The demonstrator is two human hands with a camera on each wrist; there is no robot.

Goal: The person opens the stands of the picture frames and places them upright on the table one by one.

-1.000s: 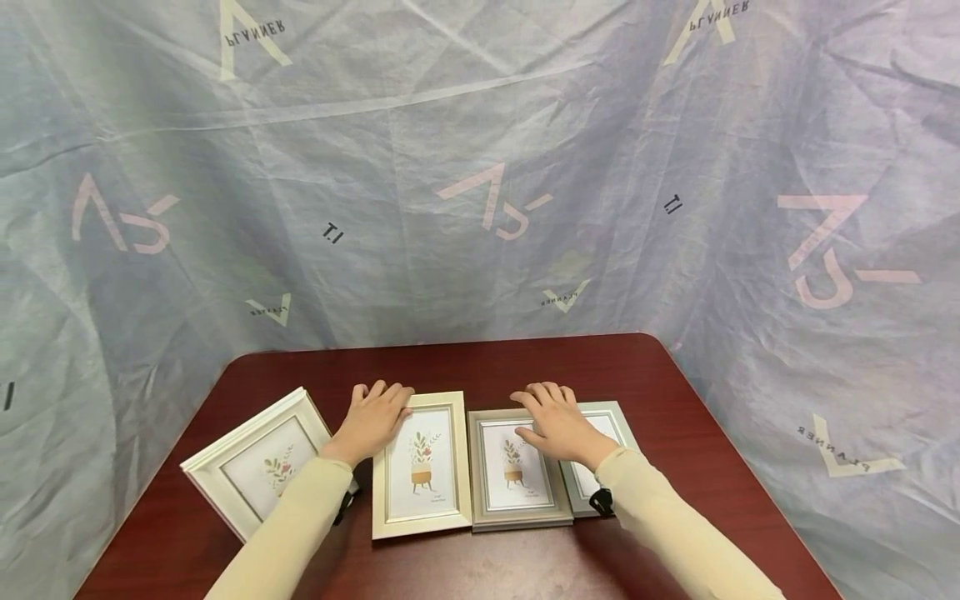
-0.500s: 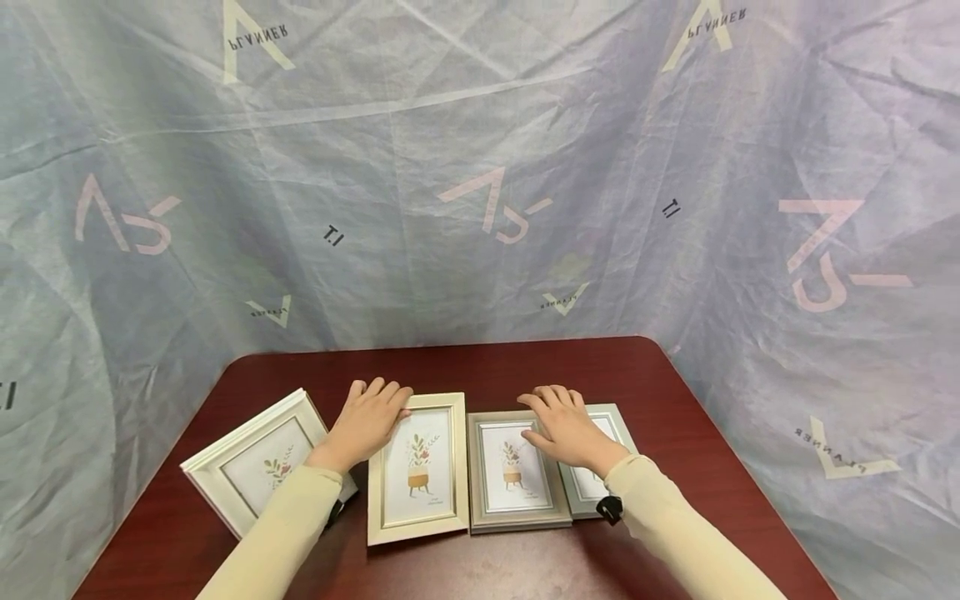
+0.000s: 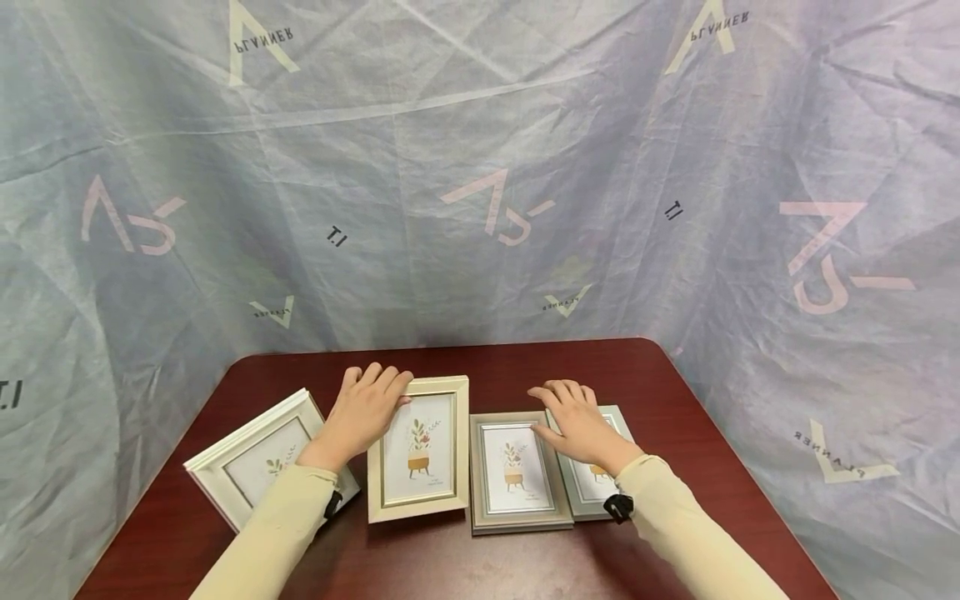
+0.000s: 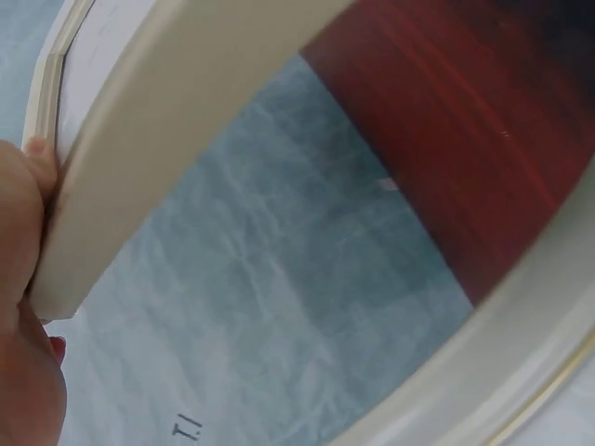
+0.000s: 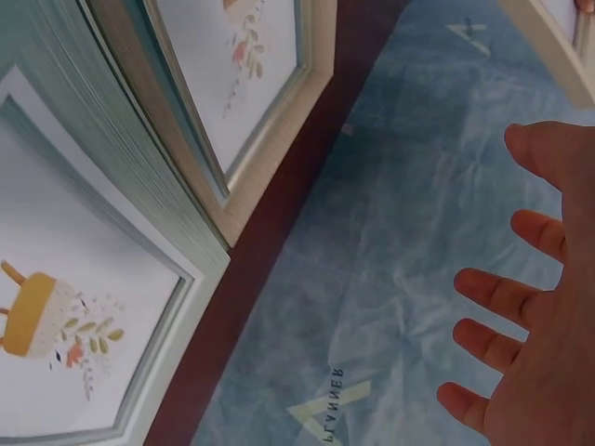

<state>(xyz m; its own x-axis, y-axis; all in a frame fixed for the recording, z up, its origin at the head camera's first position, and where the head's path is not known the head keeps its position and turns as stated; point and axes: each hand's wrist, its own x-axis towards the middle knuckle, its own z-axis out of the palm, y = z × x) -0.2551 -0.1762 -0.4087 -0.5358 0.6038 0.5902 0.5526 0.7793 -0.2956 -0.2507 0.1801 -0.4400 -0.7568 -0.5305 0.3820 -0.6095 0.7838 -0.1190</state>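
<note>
My left hand [image 3: 363, 417] grips the top left corner of a cream picture frame [image 3: 418, 450], which is raised off the table. In the left wrist view, the thumb [image 4: 39, 163] lies on the frame's front, and the fingers are mostly hidden. My right hand [image 3: 576, 423] hovers with spread fingers over a taupe picture frame [image 3: 516, 475] and a pale green picture frame [image 3: 596, 490]. Nothing is in that hand in the right wrist view. The taupe and green frames lie side by side, picture up, each showing a potted plant.
On the left, an off-white picture frame [image 3: 258, 471] sits turned at an angle, partly behind my left sleeve [image 3: 273, 533]. Everything rests on a dark red table [image 3: 495, 567]. Grey printed cloth [image 3: 480, 275] hangs along the table's back and sides.
My left hand has lifted the cream frame upward from the table. The right hand has shifted slightly right, away from the taupe frame. The other frames stay where they were.
</note>
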